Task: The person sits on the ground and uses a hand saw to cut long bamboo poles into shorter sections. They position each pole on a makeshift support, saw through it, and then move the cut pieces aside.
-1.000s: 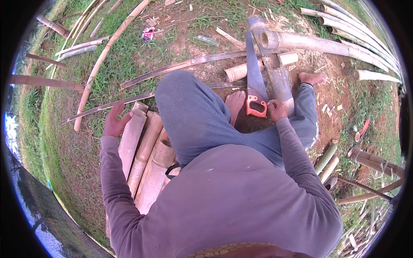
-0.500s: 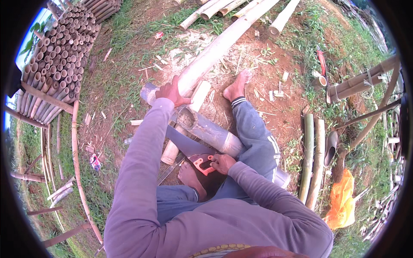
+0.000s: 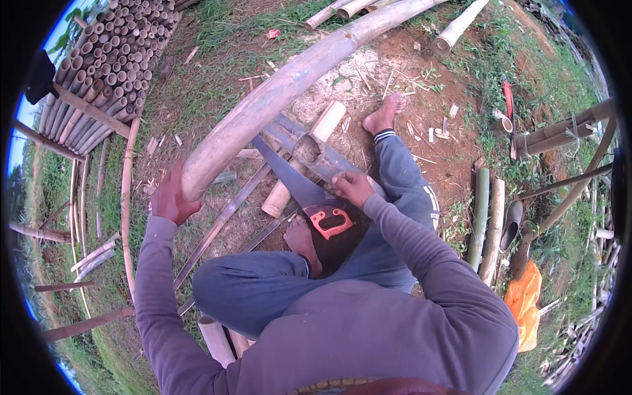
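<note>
My left hand [image 3: 174, 196] is closed round the near end of a long, thick bamboo pole [image 3: 276, 95], which slants away to the far right. A handsaw [image 3: 330, 222] with an orange-red handle stands between my legs, its dark blade pointing up left beneath the pole. Just beyond that handle, my right hand [image 3: 353, 189] lies with curled fingers on a short grey bamboo log [image 3: 339, 168], apart from the saw. A notch is cut in the log's upper side. Crossing under it is a paler bamboo piece [image 3: 276, 201]. The right fingertips are partly hidden.
Split bamboo strips [image 3: 224, 220] lie left of the saw. Two bamboo lengths [image 3: 478, 217], a shoe [image 3: 512, 224] and an orange bag [image 3: 525, 306] are on the right. A large bamboo stack [image 3: 115, 66] stands far left. More poles [image 3: 459, 26] lie at the far side.
My left hand has swung the pole's near end left and toward me, off the log. My right hand has let go of the saw handle and moved up to the log.
</note>
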A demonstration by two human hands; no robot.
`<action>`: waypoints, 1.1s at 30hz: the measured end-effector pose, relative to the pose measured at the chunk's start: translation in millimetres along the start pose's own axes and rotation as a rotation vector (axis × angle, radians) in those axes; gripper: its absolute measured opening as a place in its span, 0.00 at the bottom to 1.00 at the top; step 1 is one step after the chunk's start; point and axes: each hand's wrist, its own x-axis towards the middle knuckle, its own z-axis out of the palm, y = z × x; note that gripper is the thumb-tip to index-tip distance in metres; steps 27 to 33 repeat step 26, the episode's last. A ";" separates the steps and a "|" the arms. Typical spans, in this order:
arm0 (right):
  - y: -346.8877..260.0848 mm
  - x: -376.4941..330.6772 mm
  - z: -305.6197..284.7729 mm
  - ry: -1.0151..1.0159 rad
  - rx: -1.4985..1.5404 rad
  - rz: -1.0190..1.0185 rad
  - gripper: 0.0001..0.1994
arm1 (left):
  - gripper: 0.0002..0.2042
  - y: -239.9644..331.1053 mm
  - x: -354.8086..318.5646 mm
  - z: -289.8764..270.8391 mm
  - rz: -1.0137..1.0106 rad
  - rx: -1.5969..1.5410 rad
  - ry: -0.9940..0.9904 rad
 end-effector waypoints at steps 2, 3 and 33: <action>-51.4 30.9 5.8 0.098 0.131 0.018 0.21 | 0.51 -53.5 -86.0 -13.3 -0.110 0.085 0.056; -88.0 39.3 19.0 0.097 0.245 0.013 0.29 | 0.50 -88.6 -139.6 -17.9 -0.144 0.144 0.109; -59.1 -1.4 331.9 -0.955 -0.059 0.390 0.48 | 0.53 -164.7 -258.1 194.7 -0.749 -2.003 1.221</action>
